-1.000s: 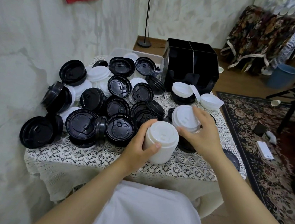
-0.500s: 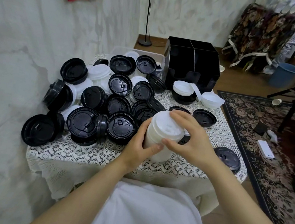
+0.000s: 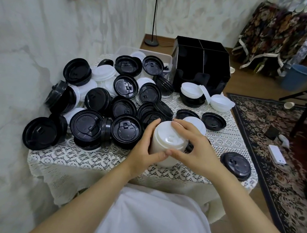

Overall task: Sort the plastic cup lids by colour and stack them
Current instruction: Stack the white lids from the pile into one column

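A tall stack of white lids stands near the front of the lace-covered table. My left hand grips its left side, thumb across the front. My right hand curls over the top of the stack, fingers and thumb round the uppermost lid. A white lid shows just behind my right hand. A big heap of black lids mixed with white ones fills the table's left half. Single black lids lie at the right and the front right corner.
A black divided organiser stands at the back of the table, with a clear plastic bin to its left. White lids and a white-on-black pile sit before it. A patterned rug lies to the right.
My right hand brought a white lid from the right onto the top of the white stack and now holds it there. My left hand kept its grip on the stack.
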A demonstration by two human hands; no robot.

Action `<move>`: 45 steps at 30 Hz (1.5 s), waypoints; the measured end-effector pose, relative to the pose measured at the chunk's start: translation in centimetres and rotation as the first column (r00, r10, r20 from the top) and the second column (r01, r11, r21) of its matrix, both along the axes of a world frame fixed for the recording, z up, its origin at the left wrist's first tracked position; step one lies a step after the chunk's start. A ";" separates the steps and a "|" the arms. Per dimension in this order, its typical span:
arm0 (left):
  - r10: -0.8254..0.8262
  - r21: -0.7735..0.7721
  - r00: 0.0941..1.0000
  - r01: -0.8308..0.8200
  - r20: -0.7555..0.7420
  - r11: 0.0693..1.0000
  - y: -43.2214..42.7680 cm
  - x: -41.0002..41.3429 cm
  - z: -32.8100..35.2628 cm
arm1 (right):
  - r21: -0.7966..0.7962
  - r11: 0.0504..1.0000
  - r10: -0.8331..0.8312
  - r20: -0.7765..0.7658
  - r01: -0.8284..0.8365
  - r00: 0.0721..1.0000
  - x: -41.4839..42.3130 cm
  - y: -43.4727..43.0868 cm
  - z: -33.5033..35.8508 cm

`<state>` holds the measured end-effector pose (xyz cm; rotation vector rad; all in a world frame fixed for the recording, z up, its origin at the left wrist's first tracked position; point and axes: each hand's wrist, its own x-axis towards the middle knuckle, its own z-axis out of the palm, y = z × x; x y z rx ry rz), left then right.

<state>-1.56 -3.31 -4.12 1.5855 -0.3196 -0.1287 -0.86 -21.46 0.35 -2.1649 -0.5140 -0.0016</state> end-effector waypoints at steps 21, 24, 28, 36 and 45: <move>0.038 0.006 0.998 -0.038 0.047 0.999 -0.9 -0.1 0.8 | 0.170 0.984 0.075 -0.145 -0.049 0.987 -0.2 -0.6 -0.3; 0.050 0.026 0.997 -0.052 0.054 0.998 -0.8 0.0 0.8 | 0.156 0.984 0.109 -0.182 -0.081 0.977 0.2 -1.1 0.2; 0.053 0.047 0.997 -0.056 0.053 0.997 -0.8 0.0 0.9 | 0.256 0.956 -0.111 -0.136 0.144 0.984 1.8 -2.0 0.3; 0.048 0.056 0.999 -0.049 0.020 0.997 -0.7 0.1 0.8 | -0.135 0.964 -0.248 -0.166 0.227 0.954 5.1 -4.8 -2.2; 0.055 0.072 0.998 -0.056 0.014 0.996 -0.6 0.0 1.1 | -0.161 0.950 -0.288 -0.133 0.266 0.948 5.7 -4.6 -3.2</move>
